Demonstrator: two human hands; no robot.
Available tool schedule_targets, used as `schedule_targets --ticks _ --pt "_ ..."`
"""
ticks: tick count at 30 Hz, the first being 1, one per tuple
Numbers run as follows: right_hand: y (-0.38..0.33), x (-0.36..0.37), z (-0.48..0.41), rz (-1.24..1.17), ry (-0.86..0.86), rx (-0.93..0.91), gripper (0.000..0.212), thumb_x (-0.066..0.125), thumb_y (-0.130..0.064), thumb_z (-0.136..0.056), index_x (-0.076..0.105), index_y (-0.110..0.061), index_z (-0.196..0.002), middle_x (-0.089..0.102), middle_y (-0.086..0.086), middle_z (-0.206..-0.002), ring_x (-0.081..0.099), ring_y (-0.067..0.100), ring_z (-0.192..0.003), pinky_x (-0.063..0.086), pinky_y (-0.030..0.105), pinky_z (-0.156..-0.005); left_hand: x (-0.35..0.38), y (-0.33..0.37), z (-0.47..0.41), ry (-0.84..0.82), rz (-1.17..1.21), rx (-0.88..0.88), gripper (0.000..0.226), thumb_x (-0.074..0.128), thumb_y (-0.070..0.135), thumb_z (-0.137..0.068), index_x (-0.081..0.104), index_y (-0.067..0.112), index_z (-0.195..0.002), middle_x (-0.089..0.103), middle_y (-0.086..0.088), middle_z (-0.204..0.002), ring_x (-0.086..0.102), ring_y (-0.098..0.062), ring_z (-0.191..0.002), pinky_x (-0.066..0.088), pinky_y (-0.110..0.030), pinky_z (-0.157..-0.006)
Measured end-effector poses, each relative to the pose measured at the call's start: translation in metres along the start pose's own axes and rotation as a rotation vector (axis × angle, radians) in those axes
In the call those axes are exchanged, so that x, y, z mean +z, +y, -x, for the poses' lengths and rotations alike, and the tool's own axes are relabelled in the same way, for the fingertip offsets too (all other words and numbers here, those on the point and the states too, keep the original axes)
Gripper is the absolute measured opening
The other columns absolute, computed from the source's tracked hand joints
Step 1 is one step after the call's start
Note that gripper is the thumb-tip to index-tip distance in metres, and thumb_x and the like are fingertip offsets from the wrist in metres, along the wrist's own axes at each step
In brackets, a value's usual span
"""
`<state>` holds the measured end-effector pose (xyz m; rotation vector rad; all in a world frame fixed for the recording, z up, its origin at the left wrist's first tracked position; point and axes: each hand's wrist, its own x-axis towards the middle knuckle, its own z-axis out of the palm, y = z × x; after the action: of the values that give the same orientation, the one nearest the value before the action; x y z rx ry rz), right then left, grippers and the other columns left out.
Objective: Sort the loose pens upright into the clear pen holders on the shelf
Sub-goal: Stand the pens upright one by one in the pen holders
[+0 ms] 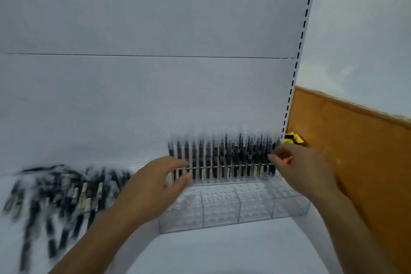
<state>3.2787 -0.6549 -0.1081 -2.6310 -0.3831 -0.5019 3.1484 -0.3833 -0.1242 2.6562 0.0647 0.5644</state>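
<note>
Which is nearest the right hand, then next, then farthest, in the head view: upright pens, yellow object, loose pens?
1. upright pens, by the right hand fingertips, to its left.
2. yellow object, just behind the hand.
3. loose pens, far left.

loose pens (66, 196): black, heaped flat at left | clear pen holders (222, 209): rear row filled upright

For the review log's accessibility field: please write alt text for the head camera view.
Two hands reach the ends of a row of black pens standing upright at the back of clear pen holders on a white shelf, left hand at the left end, right hand at the right. A heap of loose black pens lies to the left.
</note>
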Motion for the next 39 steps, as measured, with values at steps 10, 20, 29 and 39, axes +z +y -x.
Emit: schedule_targets --ticks 10,20,29,39 --pt "-0.164 0.028 0.128 -0.43 -0.454 -0.618 0.022 0.051 -0.054 -0.09 0.062 -0.047 -0.108 0.057 -0.033 -0.106 0.053 -0.012 -0.1 0.045 0.009 -0.08 -0.06 -0.104 0.141 0.232 -0.008 -0.42 0.038 0.052 0.045 -0.092 0.06 0.032 -0.127 0.052 0.017 -0.131 0.044 -0.003 -0.122 0.038 -0.028 -0.1" --pt "-0.21 0.103 0.175 -0.212 -0.558 -0.693 0.066 0.026 -0.067 -0.094 0.027 -0.034 -0.152 0.0 -0.017 -0.162 -0.002 0.0 -0.147 -0.005 0.014 -0.113 -0.056 -0.121 0.159 -0.001 -0.103 -0.438 0.06 0.036 0.063 -0.092 0.028 0.041 -0.148 0.018 0.024 -0.156 0.009 0.005 -0.143 0.017 -0.027 -0.115" --pt "-0.201 0.104 0.18 -0.405 -0.271 -0.658 0.01 0.057 -0.041 -0.086 0.063 -0.034 -0.082 0.056 -0.02 -0.09 0.056 0.001 -0.08 0.045 0.014 -0.066 -0.061 -0.119 0.162 0.161 -0.014 -0.468 0.027 0.049 0.05 -0.093 0.061 0.043 -0.116 0.055 0.032 -0.108 0.051 0.004 -0.104 0.043 -0.021 -0.087" --pt "-0.205 0.096 0.18 -0.336 -0.403 -0.564 0.029 0.043 -0.044 -0.079 0.065 -0.038 -0.096 0.042 -0.016 -0.058 0.044 -0.003 -0.06 0.026 0.013 -0.053 -0.076 -0.132 0.144 0.108 -0.144 -0.741 0.064 0.053 0.058 -0.088 0.038 0.026 -0.141 0.052 -0.001 -0.125 0.055 -0.02 -0.102 0.04 -0.032 -0.081"
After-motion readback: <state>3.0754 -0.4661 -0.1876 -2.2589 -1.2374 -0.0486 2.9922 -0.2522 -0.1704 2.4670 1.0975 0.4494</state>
